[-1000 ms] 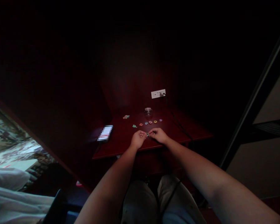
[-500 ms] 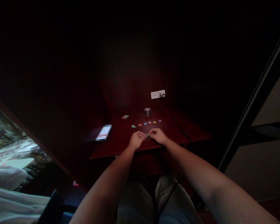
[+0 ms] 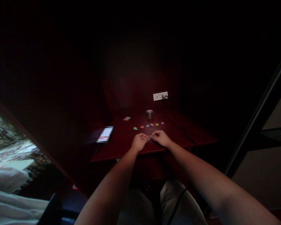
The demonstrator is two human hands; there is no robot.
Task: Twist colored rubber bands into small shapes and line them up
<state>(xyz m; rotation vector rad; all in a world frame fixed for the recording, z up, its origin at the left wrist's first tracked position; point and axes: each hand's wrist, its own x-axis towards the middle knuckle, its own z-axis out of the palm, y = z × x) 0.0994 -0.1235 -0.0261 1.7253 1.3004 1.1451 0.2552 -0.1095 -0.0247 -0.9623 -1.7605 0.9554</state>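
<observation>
Between my two hands, low over the front of a dark red desk (image 3: 121, 150), is a small green loop (image 3: 149, 137). My left hand (image 3: 140, 141) pinches its left side with thumb and fingertips. From the right, my right hand (image 3: 161, 138) pinches the other side, fingers bent together. Just beyond my hands lies a row of small coloured ring-like pieces: a green one (image 3: 135, 128), an orange one (image 3: 142, 127), a blue one (image 3: 147, 126), a pink one (image 3: 152, 125), a yellow one (image 3: 156, 124) and a purple one (image 3: 162, 123). Their exact kind is too small to tell.
A clear lidded jar (image 3: 150, 114) stands behind the row. Farther left sits a small pile of coloured pieces (image 3: 127, 118). A phone (image 3: 105, 134) with a lit screen is at the desk's left side. A black cable (image 3: 180, 125) runs from the wall socket (image 3: 160, 96) across the right side.
The view has shifted slightly, so everything sits a little lower and to the right. Both hands keep their pinch on the green loop, which looks narrower between them.
</observation>
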